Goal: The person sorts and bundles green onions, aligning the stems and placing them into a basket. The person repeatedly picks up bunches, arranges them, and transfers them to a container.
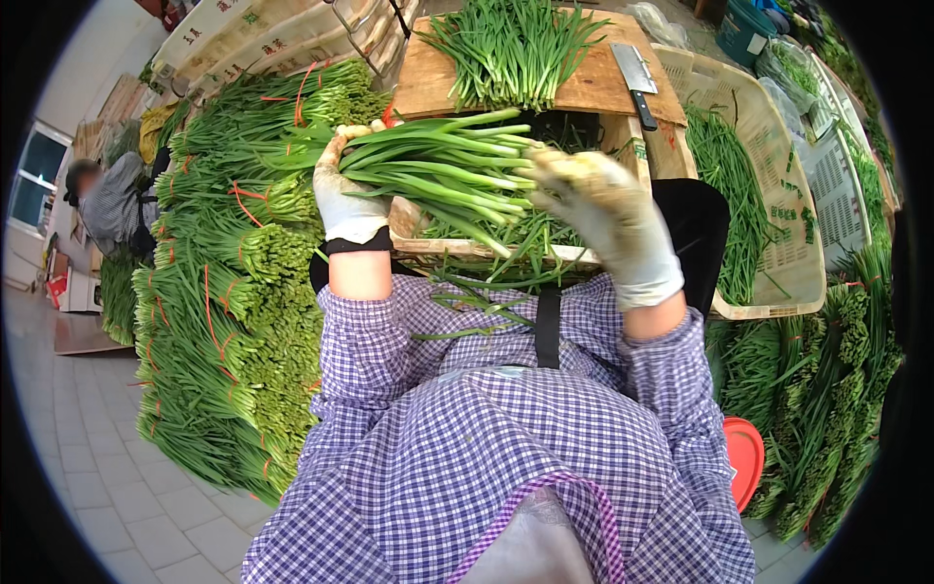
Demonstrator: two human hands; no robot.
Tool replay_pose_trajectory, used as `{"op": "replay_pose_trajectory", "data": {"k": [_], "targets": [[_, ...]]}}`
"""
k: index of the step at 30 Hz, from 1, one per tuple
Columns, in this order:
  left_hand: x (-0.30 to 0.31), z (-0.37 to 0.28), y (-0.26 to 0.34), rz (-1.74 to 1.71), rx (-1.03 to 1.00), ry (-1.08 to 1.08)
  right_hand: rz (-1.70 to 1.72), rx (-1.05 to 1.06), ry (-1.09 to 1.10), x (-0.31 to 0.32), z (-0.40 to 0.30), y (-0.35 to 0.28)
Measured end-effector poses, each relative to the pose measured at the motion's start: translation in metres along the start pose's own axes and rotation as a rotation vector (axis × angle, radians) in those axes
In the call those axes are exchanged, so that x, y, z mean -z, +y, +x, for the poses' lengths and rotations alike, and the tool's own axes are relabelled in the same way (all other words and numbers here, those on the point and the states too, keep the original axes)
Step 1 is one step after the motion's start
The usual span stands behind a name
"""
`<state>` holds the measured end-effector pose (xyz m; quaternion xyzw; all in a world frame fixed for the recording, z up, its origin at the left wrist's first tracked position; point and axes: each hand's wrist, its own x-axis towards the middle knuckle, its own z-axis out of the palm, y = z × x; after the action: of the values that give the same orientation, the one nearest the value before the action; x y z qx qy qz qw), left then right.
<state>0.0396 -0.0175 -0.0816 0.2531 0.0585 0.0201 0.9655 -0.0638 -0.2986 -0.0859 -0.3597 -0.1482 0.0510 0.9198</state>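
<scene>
My left hand (354, 190), in a soiled white glove, holds a loose bunch of green garlic chives (445, 171) by its leafy side. The pale stem ends point right, towards my right hand (602, 212). That gloved hand is blurred at the stem ends; whether its fingers grip any stems cannot be told. Beyond the hands, a wooden board (430, 77) bears a pile of chives (518, 55) and a cleaver (642, 102) with a black handle. Below the held bunch, a crate (576, 253) contains loose green leaves, and some stray leaves (474, 310) lie on my lap.
Tied chive bundles (248, 292) are stacked high at the left. To the right are a cream plastic crate (799, 292) with loose greens, more bundles (824, 409) and a red round object (743, 463). Another person (117, 201) sits bent over at the far left.
</scene>
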Motion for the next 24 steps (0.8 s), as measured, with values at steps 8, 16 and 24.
{"op": "replay_pose_trajectory", "data": {"k": [8, 16, 24], "targets": [[-0.007, -0.008, -0.014, -0.059, -0.004, -0.186, -0.77, 0.016, -0.013, -0.027, 0.004, -0.007], [-0.025, -0.013, -0.036, 0.137, -0.072, 0.026, -0.267, 0.179, 0.285, -0.027, 0.013, 0.035], [-0.006, 0.014, -0.009, 0.046, -0.052, 0.177, -0.652, 0.331, 0.527, 0.034, -0.005, -0.018]]}}
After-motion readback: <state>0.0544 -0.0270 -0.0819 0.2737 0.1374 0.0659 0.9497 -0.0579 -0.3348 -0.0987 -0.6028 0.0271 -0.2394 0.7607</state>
